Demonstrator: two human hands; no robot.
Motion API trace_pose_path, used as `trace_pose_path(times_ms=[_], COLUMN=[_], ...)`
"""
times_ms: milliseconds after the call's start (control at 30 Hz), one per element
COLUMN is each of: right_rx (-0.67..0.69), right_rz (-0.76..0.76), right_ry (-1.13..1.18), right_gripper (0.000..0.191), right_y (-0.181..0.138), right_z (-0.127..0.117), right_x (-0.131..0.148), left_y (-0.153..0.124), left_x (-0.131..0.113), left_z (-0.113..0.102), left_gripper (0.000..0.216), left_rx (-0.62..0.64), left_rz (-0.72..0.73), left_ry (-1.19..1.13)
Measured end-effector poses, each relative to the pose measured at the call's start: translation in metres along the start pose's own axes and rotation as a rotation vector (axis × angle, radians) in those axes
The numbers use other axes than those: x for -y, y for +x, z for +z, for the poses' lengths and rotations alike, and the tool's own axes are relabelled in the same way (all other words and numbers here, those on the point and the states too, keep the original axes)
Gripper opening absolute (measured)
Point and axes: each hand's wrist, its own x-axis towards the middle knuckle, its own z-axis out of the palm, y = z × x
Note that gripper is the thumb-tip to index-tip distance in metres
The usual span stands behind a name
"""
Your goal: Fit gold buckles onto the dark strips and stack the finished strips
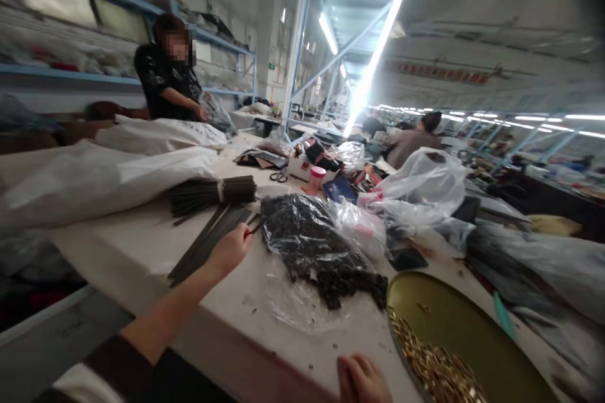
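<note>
My left hand (232, 247) is closed over the table, with the end of a dark strip (255, 225) showing at its fingertips. Loose dark strips (201, 245) lie fanned beside it, and a tied bundle of similar strips (212, 194) rests just behind. To its right, a clear plastic bag (307, 227) full of small dark pieces spills some pieces (350, 286) from its near end. At the table's front edge my right hand (363, 379) has curled fingers; what they hold, if anything, is hidden. A round tray (466, 308) with many small gold-coloured metal pieces (435, 365) stands right of it.
White sheeting (118, 170) covers the left back of the table (137, 245). Scissors (278, 175), a pink-lidded jar (314, 179), boxes and plastic bags (420, 182) crowd the far side. A co-worker (170, 75) stands behind, handling clear plastic; another person (416, 138) is farther right.
</note>
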Motion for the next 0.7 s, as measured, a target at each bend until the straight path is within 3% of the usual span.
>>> trace_pose_path(times_ms=[67, 167, 233, 300, 467, 700], right_rx=[0.052, -0.076, -0.14, -0.082, 0.029, 0.077], right_rz=[0.002, 0.132, 0.318, 0.453, 0.732, 0.919], right_ry=[-0.003, 0.202, 0.422, 0.63, 1.084, 1.283], right_gripper=[0.019, 0.03, 0.038, 0.039, 0.033, 0.033], right_y=[-0.004, -0.005, -0.005, -0.005, -0.014, -0.042], right_z=[-0.004, -0.017, -0.029, -0.039, -0.052, -0.05], right_x=[0.004, 0.023, 0.042, 0.063, 0.096, 0.108], left_y=[-0.03, -0.09, -0.125, -0.151, -0.18, -0.205], left_x=[-0.026, -0.051, -0.057, -0.057, -0.062, -0.078], left_z=[0.013, 0.042, 0.059, 0.069, 0.073, 0.086], left_gripper=[0.016, 0.009, 0.006, 0.007, 0.011, 0.012], left_rx=[0.199, 0.565, 0.73, 0.863, 1.044, 1.114], left_rz=[0.136, 0.206, 0.19, 0.101, -0.15, -0.21], left_ry=[-0.154, -0.352, -0.465, -0.666, -1.012, -1.282])
